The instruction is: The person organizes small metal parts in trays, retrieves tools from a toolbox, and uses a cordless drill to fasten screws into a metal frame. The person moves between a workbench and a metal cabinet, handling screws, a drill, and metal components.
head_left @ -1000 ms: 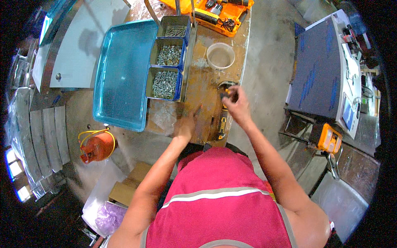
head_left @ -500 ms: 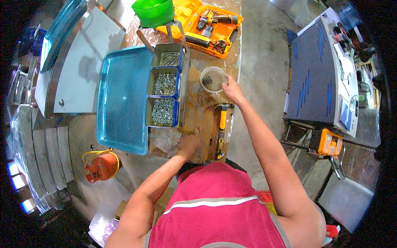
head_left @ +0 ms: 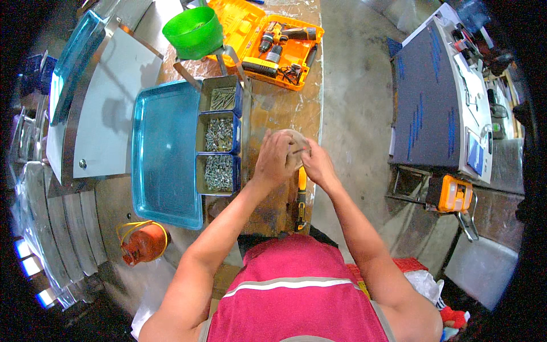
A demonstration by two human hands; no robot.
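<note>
Both of my hands meet over the wooden bench at a small round translucent plastic tub. My right hand grips its right side, thumb toward the rim. From the left, my left hand reaches round it with curved fingers that cover much of the tub. What lies inside is mostly hidden. Just below the hands lies a hammer with a yellow and black handle, its head out of sight. To the left stand blue bins with screws and small metal fasteners.
A blue tray lies left of the bins. Above them, a green bowl sits on a metal stand. An open orange case holds a cordless drill at the bench's far end. A red gas cylinder stands on the floor at left.
My left hand has moved up from the near bench to the tub. My right hand has drawn the tub nearer. The clear plastic beside the bins no longer shows.
</note>
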